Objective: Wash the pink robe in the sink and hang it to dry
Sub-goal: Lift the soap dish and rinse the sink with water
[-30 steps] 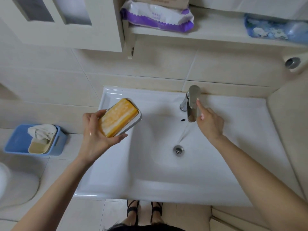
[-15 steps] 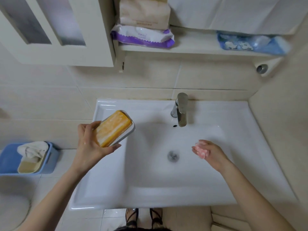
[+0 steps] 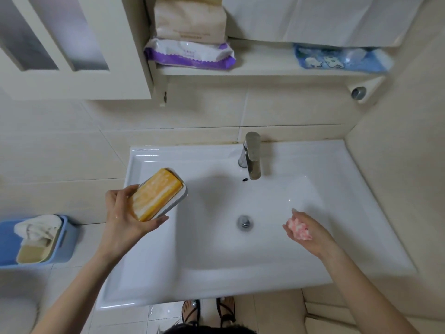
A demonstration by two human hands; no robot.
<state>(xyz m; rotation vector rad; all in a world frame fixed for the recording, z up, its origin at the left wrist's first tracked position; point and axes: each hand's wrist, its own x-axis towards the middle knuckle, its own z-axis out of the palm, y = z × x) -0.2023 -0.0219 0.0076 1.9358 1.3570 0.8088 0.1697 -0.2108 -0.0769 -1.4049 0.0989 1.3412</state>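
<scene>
A small bunched pink robe lies in my right hand, whose fingers curl round it above the right part of the white sink. My left hand grips a white soap dish holding a yellow bar of soap, tilted over the sink's left rim. The chrome tap stands at the back of the basin and no water runs from it. The drain sits in the basin's middle.
A blue bin with a cloth stands on the floor to the left. A shelf above the sink carries a purple packet, a beige bag and a blue packet. A white cabinet hangs upper left. My sandalled feet show below.
My right hand left the tap and came down to the basin's right with the pink robe bunched in it. The water has stopped. The left hand kept the soap dish.
</scene>
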